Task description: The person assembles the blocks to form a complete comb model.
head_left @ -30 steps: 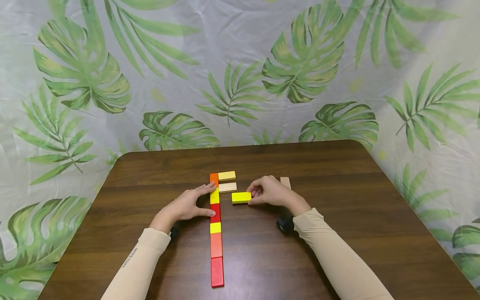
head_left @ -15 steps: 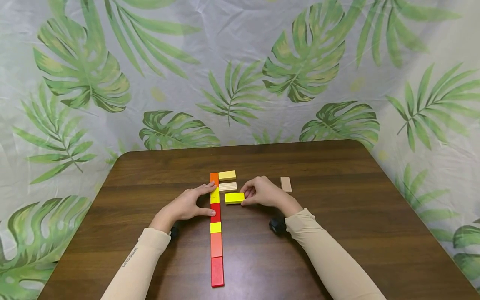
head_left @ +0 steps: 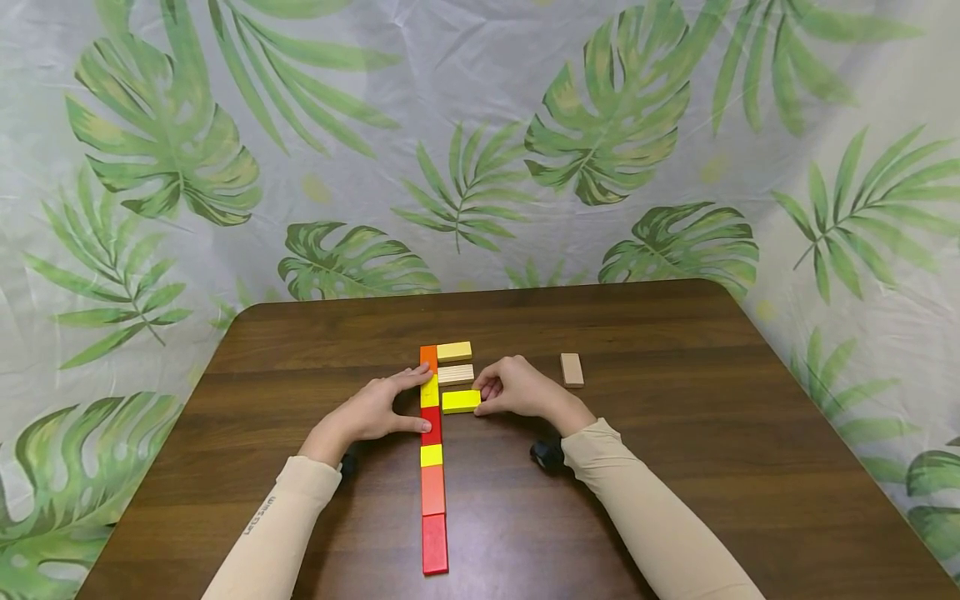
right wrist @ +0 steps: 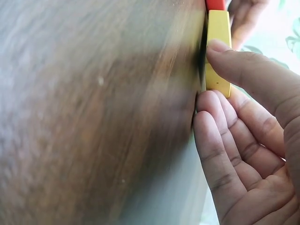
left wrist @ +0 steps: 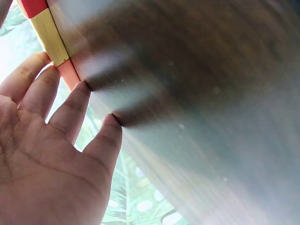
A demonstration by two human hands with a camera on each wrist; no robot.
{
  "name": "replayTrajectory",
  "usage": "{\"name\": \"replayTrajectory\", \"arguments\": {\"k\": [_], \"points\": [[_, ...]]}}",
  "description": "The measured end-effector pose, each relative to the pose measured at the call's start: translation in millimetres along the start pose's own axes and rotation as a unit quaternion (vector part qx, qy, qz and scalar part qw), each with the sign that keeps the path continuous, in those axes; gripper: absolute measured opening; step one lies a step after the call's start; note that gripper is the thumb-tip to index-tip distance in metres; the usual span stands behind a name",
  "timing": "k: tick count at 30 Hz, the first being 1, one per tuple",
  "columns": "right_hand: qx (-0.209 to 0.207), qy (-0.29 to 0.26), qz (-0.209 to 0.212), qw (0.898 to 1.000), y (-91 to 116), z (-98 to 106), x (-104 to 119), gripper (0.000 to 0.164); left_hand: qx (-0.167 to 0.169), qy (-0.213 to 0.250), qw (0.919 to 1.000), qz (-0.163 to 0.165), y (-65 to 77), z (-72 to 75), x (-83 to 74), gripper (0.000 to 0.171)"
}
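Observation:
A yellow wooden block (head_left: 461,402) lies crosswise, pinched at its right end between thumb and fingers of my right hand (head_left: 522,387). Its left end comes right up to a column of end-to-end blocks, beside the red block (head_left: 432,414). My left hand (head_left: 367,410) rests along the column's left side, index finger by the upper yellow block (head_left: 429,395) and thumb at the red one. An orange block (head_left: 428,355) tops the column. In the left wrist view, the fingers (left wrist: 70,112) are extended, tips along the column and tabletop.
Above the held block, a pale yellow block (head_left: 453,351) and a striped wood block (head_left: 455,374) stick out rightward from the column. Downward run a small yellow block (head_left: 431,455), a salmon block (head_left: 432,490) and a red block (head_left: 434,554). A plain wood block (head_left: 572,370) lies farther right.
My right hand has moved left with the yellow block, bringing it from well right of the column to right beside it. The left hand has stayed in place.

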State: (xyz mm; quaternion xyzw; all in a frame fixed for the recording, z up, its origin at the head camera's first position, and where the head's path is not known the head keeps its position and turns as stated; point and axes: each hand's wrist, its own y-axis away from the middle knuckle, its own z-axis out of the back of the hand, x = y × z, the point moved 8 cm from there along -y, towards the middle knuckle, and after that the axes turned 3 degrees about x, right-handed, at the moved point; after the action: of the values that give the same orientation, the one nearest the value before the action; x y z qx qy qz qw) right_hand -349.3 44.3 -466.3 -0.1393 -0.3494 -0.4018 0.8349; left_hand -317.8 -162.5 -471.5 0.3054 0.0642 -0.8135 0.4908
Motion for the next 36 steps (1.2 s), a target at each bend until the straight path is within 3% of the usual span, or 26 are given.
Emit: {"name": "replayTrajectory", "arguments": {"k": [23,36], "points": [[0.006,-0.019,-0.023,1.000,-2.9,-6.3,1.1,0.033,0.001,0.008,1.0000,-0.005,-0.3,0.9,-1.4,0.092],[0.025,0.013,-0.038,0.999,-4.3,-6.4,6.9,0.034,-0.001,0.005,1.0000,-0.005,0.6,-0.4,-1.3,0.092]]}}
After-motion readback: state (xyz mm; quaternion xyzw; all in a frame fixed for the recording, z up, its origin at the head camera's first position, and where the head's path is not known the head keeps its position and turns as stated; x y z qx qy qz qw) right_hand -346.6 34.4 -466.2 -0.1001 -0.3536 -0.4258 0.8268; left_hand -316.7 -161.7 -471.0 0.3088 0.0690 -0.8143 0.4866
